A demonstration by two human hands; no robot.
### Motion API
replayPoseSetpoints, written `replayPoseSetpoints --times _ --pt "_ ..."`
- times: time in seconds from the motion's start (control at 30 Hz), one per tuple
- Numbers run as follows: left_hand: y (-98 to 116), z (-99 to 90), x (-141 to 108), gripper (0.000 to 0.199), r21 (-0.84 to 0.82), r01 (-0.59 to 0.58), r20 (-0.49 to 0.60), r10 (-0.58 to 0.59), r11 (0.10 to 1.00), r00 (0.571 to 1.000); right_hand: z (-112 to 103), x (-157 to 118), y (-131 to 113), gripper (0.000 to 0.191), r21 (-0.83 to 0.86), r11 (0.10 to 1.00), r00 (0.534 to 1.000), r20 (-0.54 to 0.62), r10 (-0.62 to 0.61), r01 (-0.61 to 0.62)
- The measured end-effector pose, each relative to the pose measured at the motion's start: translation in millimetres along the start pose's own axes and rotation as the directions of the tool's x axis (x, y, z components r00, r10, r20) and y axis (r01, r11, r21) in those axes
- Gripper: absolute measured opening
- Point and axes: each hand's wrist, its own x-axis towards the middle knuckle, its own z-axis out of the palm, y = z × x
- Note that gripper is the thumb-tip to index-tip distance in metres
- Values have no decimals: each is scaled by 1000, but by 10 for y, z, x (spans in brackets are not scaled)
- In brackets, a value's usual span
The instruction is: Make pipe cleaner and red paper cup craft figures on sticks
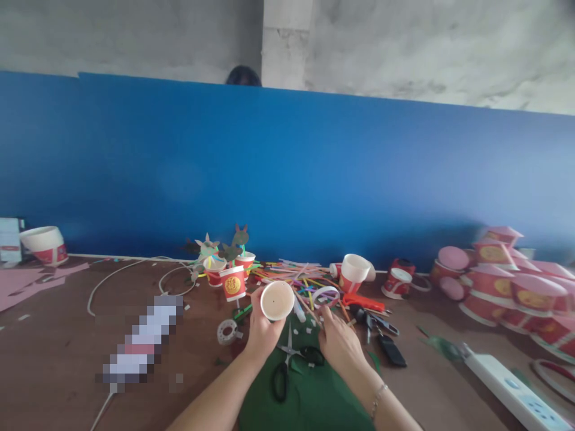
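Paper cup (277, 300) sits in the curled left hand (264, 329).

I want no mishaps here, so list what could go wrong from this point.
The scissors lie open between the hands; lowering one carelessly might meet a blade.
The left hand, holding a paper cup, could knock the red cup close beside it.
The right hand may drag some loose strips out of the pile.

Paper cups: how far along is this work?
Seemingly done: cups with animal-like cutouts at the back, and pink-topped cups piled right. In hand: a paper cup in the left hand, the right hand near loose coloured strips. Left, probably: finishing that cup, which shows no cutout.
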Motion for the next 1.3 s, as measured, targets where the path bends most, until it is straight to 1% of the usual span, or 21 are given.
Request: replayPoseSetpoints --times 0.07,0.1,0.13,0.17,0.2,0.23,0.27,0.3,0.33,0.37,0.4,0.43,0.5,0.57,0.63,0.67,0.77,0.9,1.0,1.1,1.3 --pt "-2 8 0 57 23 -7 -11 8 1000 1000 -44 20 8 36 204 979 1000 0 -21 20" --pt "1 15 3 57 28 -10 -26 11 1000 1000 -88 26 4 31 341 940 999 21 -25 16" --pt "8 23 7 57 25 -15 -38 16 1000 999 -151 27 -4 26 496 868 998 57 -33 0" --pt "20 30 12 56 14 -22 -44 23 1000 999 -231 23 -16 22 649 760 994 100 -44 -32" --pt "36 37 17 55 -7 -29 -40 29 1000 999 -327 11 -33 23 794 602 986 153 -64 -84" --pt "54 42 20 53 -34 -36 -26 35 999 999 -436 -8 -54 26 904 414 981 165 -104 -108" --pt "73 44 22 51 -63 -39 -11 38 997 999 -554 -33 -81 26 963 251 980 135 -145 -96" --pt "90 45 23 50 -90 -39 2 39 995 999 -674 -64 -114 23 987 147 982 85 -170 -60" --pt "102 45 21 49 -112 -37 11 38 993 999 -790 -98 -153 25 994 107 979 48 -199 -27" --pt "110 44 19 49 -130 -32 12 34 991 999 -897 -134 -199 26 992 128 977 26 -209 1" --pt "113 43 15 50 -143 -29 12 31 989 999 -987 -169 -250 21 980 194 979 8 -203 32" --pt "111 42 12 51 -153 -25 11 27 988 1000 -1058 -200 -305 18 960 268 987 -42 -153 82" --pt "104 42 7 51 -172 -17 9 19 985 1000 -1134 -247 -421 33 886 432 986 -140 -92 166" --pt "100 41 5 51 -188 -10 5 11 982 1000 -1126 -262 -532 41 772 585 966 -244 -86 247" --pt "105 36 5 52 -191 -8 9 10 982 1000 -1059 -247 -621 37 641 691 936 -313 -162 334" --pt "109 33 5 52 -187 -12 16 15 982 1000 -1015 -230 -653 34 575 721 915 -338 -220 385" --pt "119 25 1 54 -178 -20 38 27 984 999 -878 -160 -696 25 390 774 852 -381 -358 499" --pt "120 28 -12 56 -242 34 57 -21 970 998 -743 -67 -672 22 253 815 830 -374 -415 521" --pt "115 35 -18 57 -275 68 62 -53 959 997 -685 -24 -654 22 227 808 815 -374 -443 543" --pt "105 38 -19 58 -253 51 83 -31 966 996 -660 -13 -651 22 224 800 807 -374 -457 556" --pt "113 31 -15 54 -231 26 88 -6 973 996 -662 -31 -644 23 239 801 813 -376 -444 549"
